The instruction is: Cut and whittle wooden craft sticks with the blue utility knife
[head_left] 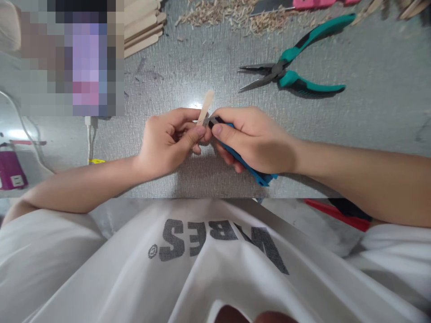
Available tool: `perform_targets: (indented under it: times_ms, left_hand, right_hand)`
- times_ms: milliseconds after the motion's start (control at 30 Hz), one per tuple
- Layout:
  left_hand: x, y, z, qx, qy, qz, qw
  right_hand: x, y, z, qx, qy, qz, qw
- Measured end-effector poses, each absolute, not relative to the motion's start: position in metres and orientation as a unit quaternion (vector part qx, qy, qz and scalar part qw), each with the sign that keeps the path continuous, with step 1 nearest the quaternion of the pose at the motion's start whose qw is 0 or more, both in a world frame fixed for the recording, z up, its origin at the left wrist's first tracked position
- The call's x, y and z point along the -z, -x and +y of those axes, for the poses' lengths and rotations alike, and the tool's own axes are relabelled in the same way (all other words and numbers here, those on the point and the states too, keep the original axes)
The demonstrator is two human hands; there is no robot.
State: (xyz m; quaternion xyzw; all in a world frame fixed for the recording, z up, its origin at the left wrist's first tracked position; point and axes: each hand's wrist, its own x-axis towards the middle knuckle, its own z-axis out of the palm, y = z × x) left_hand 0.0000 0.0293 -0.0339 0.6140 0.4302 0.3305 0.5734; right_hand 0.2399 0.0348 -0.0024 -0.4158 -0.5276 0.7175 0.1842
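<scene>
Near the table's front edge, my left hand [168, 141] pinches a pale wooden craft stick [206, 105] between thumb and fingers, its rounded end pointing up and slightly right. My right hand [251, 139] is closed around a blue utility knife [242, 157] with a black tip part. The knife's short metal blade lies against or very close to the stick's side, just above my left thumb. Both hands almost touch. My fingers hide the stick's lower end and much of the knife's handle.
Open needle-nose pliers [278, 72] with teal handles lie beyond my right hand. Wood shavings [232, 13], a pink-handled tool [313, 3] and stacked craft sticks [144, 27] are at the back. A white cable [89, 141] and purple object [11, 168] lie left.
</scene>
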Motion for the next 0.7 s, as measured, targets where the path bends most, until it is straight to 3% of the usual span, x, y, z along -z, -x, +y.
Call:
perform_targets:
  times_ms: [367, 700]
  left_hand:
    - [0.028, -0.003, 0.024, -0.311, -0.63, 0.467, 0.537]
    - [0.028, -0.004, 0.025, -0.314, -0.622, 0.469, 0.543]
  right_hand:
    - [0.003, -0.239, 0.036, -0.686, 0.428, -0.569, 0.152]
    - [0.0, -0.236, 0.033, -0.674, 0.447, -0.558, 0.185]
